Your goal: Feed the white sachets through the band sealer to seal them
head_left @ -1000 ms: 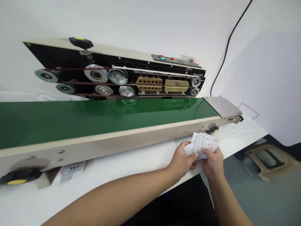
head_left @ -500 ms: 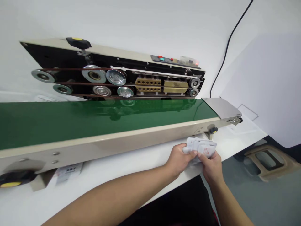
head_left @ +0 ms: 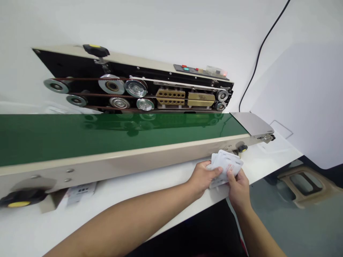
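A fanned stack of white printed pouches [head_left: 226, 166] sits just in front of the cream side rail of a band sealer's conveyor [head_left: 120, 160], over the white table [head_left: 134, 189]. Its long axis slants to the rail, the right end rising closest to it, and the pouch faces tip upward. The left hand [head_left: 205, 178] pinches the stack's left end between thumb and fingers, while the right hand [head_left: 238, 189] pinches its lower right edge, fingers pressed against the face.
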